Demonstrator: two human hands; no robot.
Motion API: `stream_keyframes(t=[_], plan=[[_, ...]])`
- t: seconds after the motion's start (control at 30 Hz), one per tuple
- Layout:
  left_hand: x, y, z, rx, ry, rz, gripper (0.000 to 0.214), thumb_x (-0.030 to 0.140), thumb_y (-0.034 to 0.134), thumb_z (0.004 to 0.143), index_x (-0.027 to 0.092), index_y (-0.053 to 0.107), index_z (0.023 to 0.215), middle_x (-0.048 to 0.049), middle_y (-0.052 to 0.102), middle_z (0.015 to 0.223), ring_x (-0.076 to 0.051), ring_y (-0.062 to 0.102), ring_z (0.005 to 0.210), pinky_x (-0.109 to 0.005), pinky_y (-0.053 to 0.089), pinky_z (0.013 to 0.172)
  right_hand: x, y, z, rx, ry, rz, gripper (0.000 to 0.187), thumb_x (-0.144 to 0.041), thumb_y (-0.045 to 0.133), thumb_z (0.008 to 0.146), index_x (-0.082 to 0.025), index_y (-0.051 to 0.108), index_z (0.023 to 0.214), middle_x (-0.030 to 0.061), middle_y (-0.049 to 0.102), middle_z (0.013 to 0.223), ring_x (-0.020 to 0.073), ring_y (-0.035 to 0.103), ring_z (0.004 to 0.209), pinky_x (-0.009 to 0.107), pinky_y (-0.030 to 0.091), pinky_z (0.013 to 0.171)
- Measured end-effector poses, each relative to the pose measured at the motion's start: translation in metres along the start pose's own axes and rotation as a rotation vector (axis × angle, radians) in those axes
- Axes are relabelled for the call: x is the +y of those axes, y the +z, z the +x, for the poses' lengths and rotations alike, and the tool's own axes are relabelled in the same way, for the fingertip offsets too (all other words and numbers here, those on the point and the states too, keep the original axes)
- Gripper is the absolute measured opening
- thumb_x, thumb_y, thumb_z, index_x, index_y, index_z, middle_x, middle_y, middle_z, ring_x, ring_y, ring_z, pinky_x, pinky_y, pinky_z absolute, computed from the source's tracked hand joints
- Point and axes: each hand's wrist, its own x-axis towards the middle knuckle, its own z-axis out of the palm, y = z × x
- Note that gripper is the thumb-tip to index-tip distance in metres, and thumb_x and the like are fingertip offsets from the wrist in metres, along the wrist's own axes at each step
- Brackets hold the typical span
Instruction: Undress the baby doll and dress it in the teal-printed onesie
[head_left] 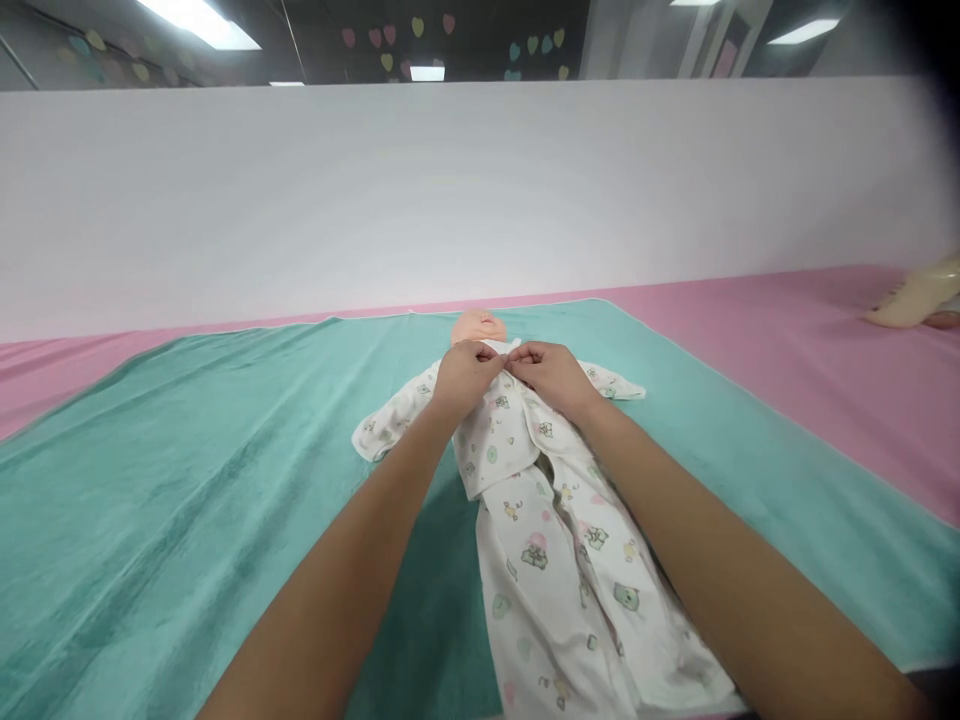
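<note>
A baby doll lies on its back on a teal towel [187, 490], with only its pale head [478, 327] showing above the collar. It wears a white printed baby gown [544, 540] with small green and pink animal motifs. The gown's front flaps overlap loosely down the chest, and its legs stretch toward me. My left hand [465, 378] and my right hand [551, 378] meet at the neckline. The fingertips of both pinch the white fabric at the collar, and my fingers hide the fastening there.
The towel lies on a pink mat [750, 335] backed by a white partition [450, 200]. A cream-coloured object [915, 296], which I cannot identify, sits at the right edge of the mat. Paper hearts decorate a dark wall [450, 40] beyond the partition.
</note>
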Motion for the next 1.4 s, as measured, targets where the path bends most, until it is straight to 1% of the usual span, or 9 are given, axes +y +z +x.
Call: stream_keyframes(t=[0.2, 0.43, 0.53, 0.7, 0.8, 0.97, 1.1, 1.23, 1.4], plan=[[0.001, 0.001, -0.001, 0.037, 0.011, 0.034, 0.016, 0.027, 0.051, 0.071, 0.019, 0.056, 0.059, 0.0013, 0.059, 0.061, -0.013, 0.052, 0.060, -0.025, 0.036, 0.053, 0.000, 0.001, 0.001, 0.027, -0.022, -0.029, 0.021, -0.037, 0.057, 0.070, -0.018, 0.065, 0.076, 0.0004, 0.061, 0.069, 0.0115, 0.047, 0.059, 0.023, 0.035, 0.053], [0.002, -0.003, -0.001, 0.004, -0.032, 0.001, 0.016, 0.026, 0.052, 0.070, 0.018, 0.052, 0.057, 0.0016, 0.057, 0.061, -0.013, 0.051, 0.059, -0.024, 0.036, 0.054, 0.002, 0.000, 0.001, 0.032, 0.005, 0.000, 0.018, -0.034, 0.057, 0.069, -0.020, 0.064, 0.078, -0.0014, 0.056, 0.062, 0.0115, 0.045, 0.054, 0.023, 0.034, 0.049], [-0.001, -0.001, 0.000, 0.038, -0.047, -0.024, 0.007, 0.026, 0.055, 0.070, 0.019, 0.057, 0.071, 0.0008, 0.060, 0.071, -0.014, 0.054, 0.065, -0.025, 0.040, 0.059, 0.003, 0.000, 0.001, 0.046, 0.003, 0.005, 0.021, -0.033, 0.057, 0.068, -0.021, 0.064, 0.084, -0.0029, 0.052, 0.059, 0.0113, 0.044, 0.052, 0.023, 0.033, 0.048], [-0.007, 0.003, 0.002, 0.083, -0.030, -0.017, 0.029, 0.028, 0.058, 0.072, 0.021, 0.059, 0.100, -0.0034, 0.058, 0.097, -0.015, 0.056, 0.077, -0.027, 0.044, 0.072, 0.000, 0.001, -0.002, 0.072, -0.037, -0.030, 0.024, -0.029, 0.054, 0.070, -0.023, 0.067, 0.088, -0.0046, 0.047, 0.054, 0.0112, 0.041, 0.051, 0.024, 0.032, 0.049], [-0.009, 0.005, 0.002, 0.115, 0.001, -0.012, 0.028, 0.027, 0.058, 0.073, 0.020, 0.060, 0.100, -0.0054, 0.054, 0.109, -0.014, 0.055, 0.078, -0.027, 0.044, 0.077, -0.004, 0.004, -0.006, 0.118, -0.061, -0.088, 0.026, -0.027, 0.050, 0.071, -0.024, 0.070, 0.088, -0.0032, 0.055, 0.059, 0.0118, 0.044, 0.053, 0.024, 0.035, 0.053], [-0.011, 0.006, 0.001, 0.110, 0.023, -0.020, 0.029, 0.026, 0.057, 0.075, 0.019, 0.060, 0.103, -0.0056, 0.051, 0.112, -0.012, 0.054, 0.075, -0.026, 0.044, 0.079, -0.007, 0.007, -0.010, 0.185, -0.109, -0.130, 0.032, -0.022, 0.044, 0.073, -0.025, 0.072, 0.089, -0.0012, 0.070, 0.089, 0.0150, 0.058, 0.073, 0.026, 0.043, 0.067], [-0.011, 0.005, 0.002, 0.109, 0.026, -0.019, 0.045, 0.025, 0.058, 0.074, 0.018, 0.053, 0.118, -0.0082, 0.046, 0.123, -0.012, 0.055, 0.075, -0.027, 0.045, 0.080, -0.007, 0.008, -0.011, 0.197, -0.097, -0.224, 0.033, -0.022, 0.043, 0.074, -0.025, 0.073, 0.088, -0.0001, 0.069, 0.077, 0.0166, 0.058, 0.067, 0.028, 0.042, 0.063], [-0.010, 0.003, 0.002, 0.085, 0.005, 0.005, 0.051, 0.025, 0.058, 0.073, 0.017, 0.049, 0.123, -0.0095, 0.049, 0.124, -0.014, 0.056, 0.080, -0.027, 0.044, 0.082, -0.007, 0.007, -0.011, 0.189, -0.070, -0.279, 0.032, -0.024, 0.044, 0.075, -0.025, 0.073, 0.087, -0.0003, 0.065, 0.065, 0.0157, 0.054, 0.058, 0.027, 0.038, 0.055], [-0.008, 0.002, 0.002, 0.064, -0.021, 0.003, 0.050, 0.028, 0.058, 0.074, 0.016, 0.049, 0.122, -0.0096, 0.054, 0.122, -0.016, 0.057, 0.084, -0.029, 0.043, 0.083, -0.005, 0.006, -0.012, 0.184, -0.118, -0.330, 0.029, -0.024, 0.042, 0.078, -0.026, 0.069, 0.088, -0.0004, 0.065, 0.073, 0.0161, 0.054, 0.063, 0.028, 0.038, 0.058]])
